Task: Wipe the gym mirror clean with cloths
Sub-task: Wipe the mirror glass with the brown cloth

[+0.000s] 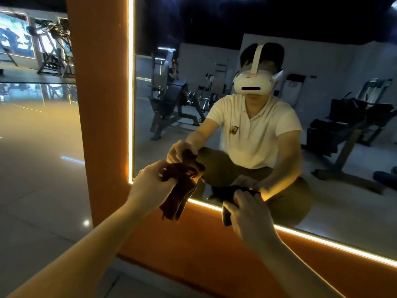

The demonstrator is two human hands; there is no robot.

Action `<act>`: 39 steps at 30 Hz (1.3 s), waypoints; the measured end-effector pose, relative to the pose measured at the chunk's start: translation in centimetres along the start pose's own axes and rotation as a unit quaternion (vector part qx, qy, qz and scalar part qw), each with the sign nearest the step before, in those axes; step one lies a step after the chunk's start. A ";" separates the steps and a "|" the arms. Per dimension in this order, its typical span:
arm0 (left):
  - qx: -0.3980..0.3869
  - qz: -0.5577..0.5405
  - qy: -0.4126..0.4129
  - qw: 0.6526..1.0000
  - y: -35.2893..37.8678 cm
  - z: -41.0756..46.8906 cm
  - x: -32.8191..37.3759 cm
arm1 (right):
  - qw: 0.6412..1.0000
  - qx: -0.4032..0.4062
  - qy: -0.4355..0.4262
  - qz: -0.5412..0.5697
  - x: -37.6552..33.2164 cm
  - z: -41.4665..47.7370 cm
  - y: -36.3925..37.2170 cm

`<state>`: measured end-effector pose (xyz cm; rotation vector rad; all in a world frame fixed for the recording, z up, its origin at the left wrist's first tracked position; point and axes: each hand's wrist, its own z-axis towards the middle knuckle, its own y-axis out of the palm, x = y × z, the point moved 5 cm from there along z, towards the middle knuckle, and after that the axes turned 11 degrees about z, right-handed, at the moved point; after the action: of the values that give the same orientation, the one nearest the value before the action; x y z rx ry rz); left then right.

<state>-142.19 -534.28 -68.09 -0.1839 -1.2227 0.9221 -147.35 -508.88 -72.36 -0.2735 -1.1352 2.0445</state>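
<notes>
Left hand: my left hand (150,183) grips a limp rust-brown cloth (180,194), its soft folds hanging, the top touching the glass near the lower-left corner.
Right hand: my right hand (249,211) has its fingers curled round a wadded darker cloth (227,211) at the bottom edge.
Mirror: the mirror (214,29) is flat and glossy, set in a matte orange surround (101,104) with a thin glowing light strip (130,82).
Floor: the floor (38,158) is shiny tile.

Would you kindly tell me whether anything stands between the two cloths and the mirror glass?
Nothing visible does. The left hand grips the brown cloth at the lower left corner of the mirror, the right hand grips the dark cloth at its bottom edge; both cloths face bare glass.
</notes>
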 end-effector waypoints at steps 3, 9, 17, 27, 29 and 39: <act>-0.119 -0.055 -0.021 0.991 0.5 -0.5 0.8 | 0.965 0.067 0.178 0.181 2.2 -0.7 -4.0; -0.305 -0.127 -0.012 0.944 2.6 -4.0 4.5 | 0.557 0.070 0.385 0.733 1.7 -0.6 -5.2; -0.312 -0.168 0.120 0.927 3.2 -6.0 8.1 | 0.465 0.027 0.388 0.795 -1.6 1.2 -4.3; -0.078 -0.140 0.044 0.986 2.8 -4.7 5.9 | 0.603 -0.032 0.365 0.708 -5.0 1.7 -6.0; -0.082 -0.139 0.058 0.985 2.4 -4.9 5.9 | 0.643 -0.050 0.352 0.679 -5.4 1.6 -5.9; -0.062 -0.245 -0.112 0.961 0.4 -2.6 2.0 | 0.570 -0.019 0.426 0.703 -3.0 2.1 -5.0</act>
<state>-140.02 -531.74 -67.82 0.1273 -1.4512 0.4401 -143.76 -510.81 -67.64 -2.5304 -0.1065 2.3537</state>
